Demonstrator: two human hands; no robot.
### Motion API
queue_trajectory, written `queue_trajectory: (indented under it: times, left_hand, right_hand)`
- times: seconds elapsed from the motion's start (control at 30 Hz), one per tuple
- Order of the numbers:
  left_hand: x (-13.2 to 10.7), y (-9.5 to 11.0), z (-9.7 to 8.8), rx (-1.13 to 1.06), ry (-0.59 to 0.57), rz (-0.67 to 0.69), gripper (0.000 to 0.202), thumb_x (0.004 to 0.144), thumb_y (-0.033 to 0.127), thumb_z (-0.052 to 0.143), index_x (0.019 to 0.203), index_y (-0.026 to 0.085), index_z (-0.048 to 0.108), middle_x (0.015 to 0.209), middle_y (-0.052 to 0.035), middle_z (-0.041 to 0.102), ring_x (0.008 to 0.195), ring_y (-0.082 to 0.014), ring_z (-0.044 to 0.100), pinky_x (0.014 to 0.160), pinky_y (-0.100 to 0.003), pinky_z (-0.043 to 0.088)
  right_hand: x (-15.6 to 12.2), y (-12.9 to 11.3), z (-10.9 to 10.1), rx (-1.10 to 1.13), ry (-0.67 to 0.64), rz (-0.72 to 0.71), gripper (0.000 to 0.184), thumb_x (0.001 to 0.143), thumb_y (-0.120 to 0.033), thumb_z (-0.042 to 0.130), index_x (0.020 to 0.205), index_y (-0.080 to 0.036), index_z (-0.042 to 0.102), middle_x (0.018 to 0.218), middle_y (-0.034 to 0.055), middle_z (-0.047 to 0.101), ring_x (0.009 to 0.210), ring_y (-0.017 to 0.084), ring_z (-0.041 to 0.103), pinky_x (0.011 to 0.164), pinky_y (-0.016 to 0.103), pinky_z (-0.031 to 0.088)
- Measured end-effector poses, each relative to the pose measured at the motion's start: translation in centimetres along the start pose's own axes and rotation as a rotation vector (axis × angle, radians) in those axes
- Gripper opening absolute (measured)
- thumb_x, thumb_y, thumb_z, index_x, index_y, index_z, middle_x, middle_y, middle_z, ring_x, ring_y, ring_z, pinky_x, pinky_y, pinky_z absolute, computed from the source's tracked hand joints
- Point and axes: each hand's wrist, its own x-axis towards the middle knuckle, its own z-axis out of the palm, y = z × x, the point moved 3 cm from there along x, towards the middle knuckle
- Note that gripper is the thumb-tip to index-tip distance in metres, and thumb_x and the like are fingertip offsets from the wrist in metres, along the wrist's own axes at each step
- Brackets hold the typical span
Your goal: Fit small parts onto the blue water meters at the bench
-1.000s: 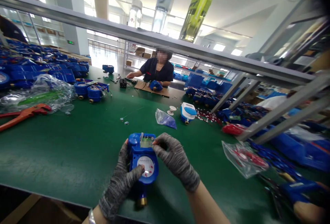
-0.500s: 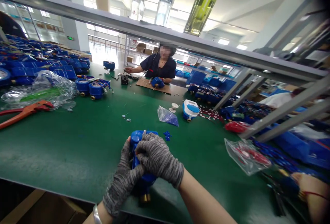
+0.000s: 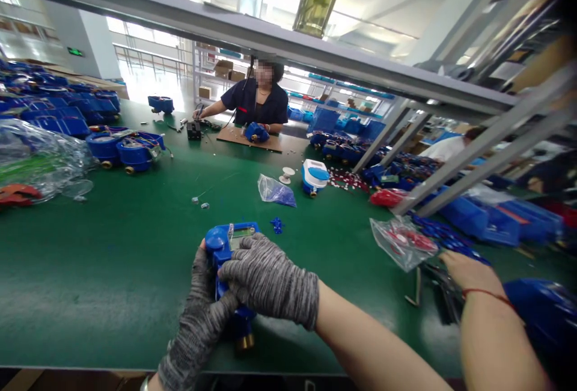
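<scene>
A blue water meter with a small display window and a brass pipe end stands at the near side of the green table. My left hand, in a grey fingerless knit glove, is closed around its left side. Over its front and right side lies my right hand, gloved alike, with fingers curled and pressed against the casing. Whether a small part sits under those fingers is hidden. Just beyond the meter is a little pile of blue parts.
A bag of blue pieces, a white spool and a white-topped meter stand farther back. At right, another person's arm reaches near tools and a bag of red parts. More meters stand left. A shelf beam crosses overhead.
The view has shifted, so the table's things sit farther left. My right hand has slid down the meter, uncovering its display window. The other person's arm at right reaches farther in.
</scene>
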Motion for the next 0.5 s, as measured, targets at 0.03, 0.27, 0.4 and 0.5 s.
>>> queue_trajectory:
  times: [0.03,0.27,0.4,0.5]
  left_hand:
    - [-0.1,0.0,0.0,0.024,0.009,-0.009,0.103,0.071,0.046,0.078,0.150,0.041,0.013,0.151,-0.0032,0.038,0.137,-0.0328,0.038,0.115,-0.052,0.028]
    - [0.2,1.5,0.5,-0.118,-0.100,-0.039,0.105,0.069,0.040,0.081,0.152,0.035,0.016,0.149,-0.0066,0.042,0.135,-0.0343,0.039,0.107,-0.044,0.043]
    - [1.6,3.6,0.5,-0.188,-0.321,-0.179,0.092,0.072,0.037,0.078,0.149,0.034,0.027,0.141,-0.0078,0.052,0.130,-0.0361,0.047,0.101,-0.048,0.048]
    - [2.3,4.9,0.6,-0.064,-0.399,-0.155,0.071,0.074,0.039,0.076,0.139,0.031,0.049,0.140,-0.0075,0.053,0.128,-0.0367,0.048,0.106,-0.051,0.043]
  right_hand:
    - [0.0,-0.1,0.1,0.005,0.009,0.024,0.009,0.080,-0.031,0.068,0.081,-0.023,0.072,0.075,0.0036,0.068,0.078,0.023,0.058,0.078,0.040,0.043]
    - [-1.9,0.9,-0.8,0.212,0.041,0.067,0.018,0.083,-0.028,0.064,0.098,-0.023,0.073,0.083,0.0036,0.071,0.082,0.022,0.063,0.085,0.041,0.048]
    - [-5.5,9.4,-0.5,0.602,0.325,0.407,0.030,0.093,-0.026,0.049,0.120,-0.020,0.061,0.112,0.0042,0.068,0.098,0.016,0.064,0.086,0.027,0.050]
    - [-8.6,16.6,2.6,0.307,0.452,0.918,0.025,0.088,-0.018,0.049,0.106,-0.014,0.065,0.106,0.0089,0.070,0.096,0.018,0.064,0.088,0.030,0.049]
